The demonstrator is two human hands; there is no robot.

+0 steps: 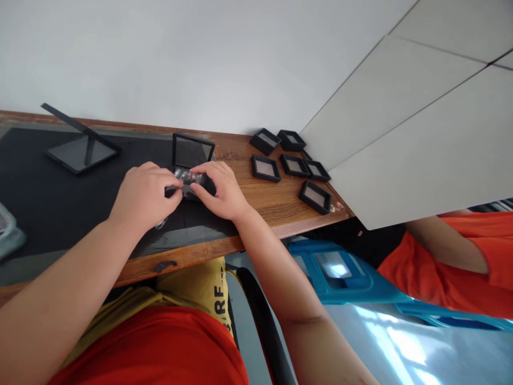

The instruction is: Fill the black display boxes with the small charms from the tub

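the small black rectangular case with a hinged, clear-windowed lid (194, 151) stands open on the brown wooden table (236, 149), near the right edge of its flat black covering (132, 149), between the surface's back and front edges. from my end i judge the step in hand to be fingertip work on the small shiny pieces (187, 176) inside it; the next move seems to call for a light touch and a steady case. the bare left hand (146, 193) is at the case's left side, thumb and forefinger drawn together; i cannot tell whether they pinch a piece. the bare right hand (220, 190) arches over the right side, thumb and forefinger apart at the pieces; i cannot tell whether it grips the case. six black rectangular boxes (265, 168) lie toward the surface's right edge.
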